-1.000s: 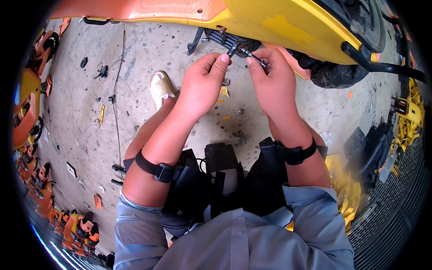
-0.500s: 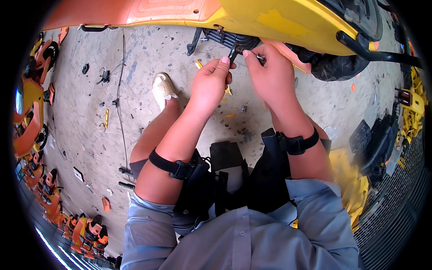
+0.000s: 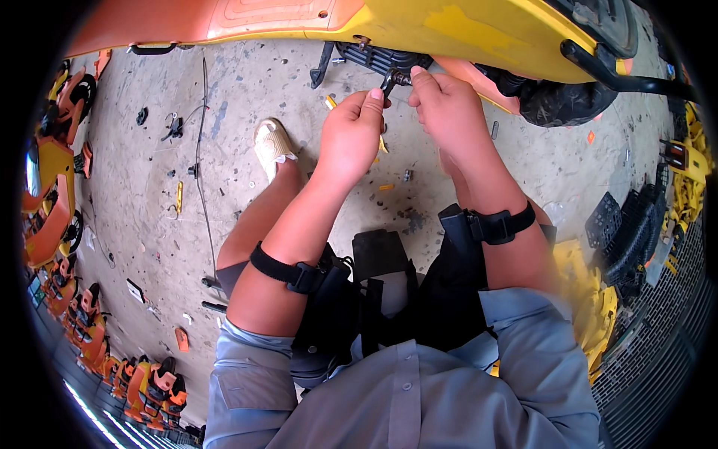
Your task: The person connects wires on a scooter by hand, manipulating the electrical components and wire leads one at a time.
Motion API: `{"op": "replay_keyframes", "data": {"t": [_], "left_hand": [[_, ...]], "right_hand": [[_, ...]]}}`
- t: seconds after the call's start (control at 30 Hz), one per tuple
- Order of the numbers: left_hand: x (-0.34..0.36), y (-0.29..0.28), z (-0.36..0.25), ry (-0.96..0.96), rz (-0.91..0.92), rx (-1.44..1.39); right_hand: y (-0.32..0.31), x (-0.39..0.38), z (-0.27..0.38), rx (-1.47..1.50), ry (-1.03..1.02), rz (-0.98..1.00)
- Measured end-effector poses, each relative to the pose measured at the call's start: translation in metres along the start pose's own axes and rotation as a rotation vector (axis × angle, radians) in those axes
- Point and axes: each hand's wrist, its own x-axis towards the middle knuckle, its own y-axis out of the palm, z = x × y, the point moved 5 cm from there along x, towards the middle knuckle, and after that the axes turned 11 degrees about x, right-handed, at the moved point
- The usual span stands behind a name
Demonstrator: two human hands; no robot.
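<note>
My left hand [image 3: 350,135] is closed around the handle of a dark metal ratchet wrench [image 3: 388,84], its head pointing up and away from me. A short dark socket [image 3: 403,78] juts sideways from the wrench head. At the socket's right end, the thumb and curled fingers of my right hand [image 3: 451,112] pinch it; the palm side is hidden. Both hands are just below the lower edge of a yellow and orange vehicle body panel [image 3: 441,34]. A bolt [image 3: 363,42] shows at that edge, left of the wrench.
Behind the wrench lies a black ribbed footboard [image 3: 381,58]. A black bar [image 3: 628,91] sticks out at the right. A cable [image 3: 198,150] and small scraps lie on the concrete floor [image 3: 232,97]. Black plastic parts [image 3: 632,224] are piled at right; orange vehicles [image 3: 56,187] line the left.
The right hand has shifted slightly right and its fingers have curled in; the shiny piece seen by them before is now hidden. The left hand keeps its hold on the wrench.
</note>
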Motion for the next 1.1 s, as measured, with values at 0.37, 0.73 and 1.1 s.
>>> {"op": "replay_keyframes", "data": {"t": [0.37,0.73,1.1], "left_hand": [[0.003,-0.003,0.007,-0.023,-0.02,0.004],[0.007,-0.007,0.011,-0.086,-0.056,-0.066],[0.005,-0.006,0.009,-0.068,-0.044,-0.084]], "right_hand": [[0.004,-0.007,0.007,-0.253,-0.451,-0.136],[-0.006,-0.007,0.004,-0.214,-0.436,-0.079],[-0.007,-0.001,0.007,-0.246,-0.22,0.004]]}}
